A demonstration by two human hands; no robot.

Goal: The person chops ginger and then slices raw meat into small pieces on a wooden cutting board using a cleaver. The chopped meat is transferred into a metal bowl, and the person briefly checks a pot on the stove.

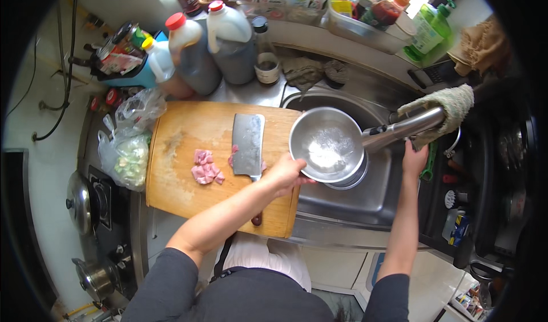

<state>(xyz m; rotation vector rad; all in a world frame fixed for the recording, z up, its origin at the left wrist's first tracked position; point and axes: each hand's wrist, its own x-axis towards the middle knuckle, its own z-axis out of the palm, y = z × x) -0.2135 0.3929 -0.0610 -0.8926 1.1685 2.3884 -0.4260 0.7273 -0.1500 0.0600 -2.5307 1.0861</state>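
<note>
My left hand [289, 175] grips the near-left rim of a stainless steel bowl [326, 144], which has clear water in it. The bowl is over the sink [372, 193], under the end of a metal faucet [402, 127]; another round metal vessel shows partly below it. My right hand [415, 157] is at the right of the sink, below a towel [454, 104] draped over the faucet; what its fingers touch is hard to tell. On the wooden cutting board [171, 151] lie pieces of raw meat [206, 168] and a cleaver [248, 144], its blade over more meat and its handle partly behind my left arm.
Large plastic jugs [231, 44] and a glass bottle [266, 61] stand behind the board. A plastic bag of vegetables [130, 161] touches its left side. A lidded pan [81, 202] and a pot [96, 279] are on the stove at left. Green soap bottles [430, 31] stand at back right.
</note>
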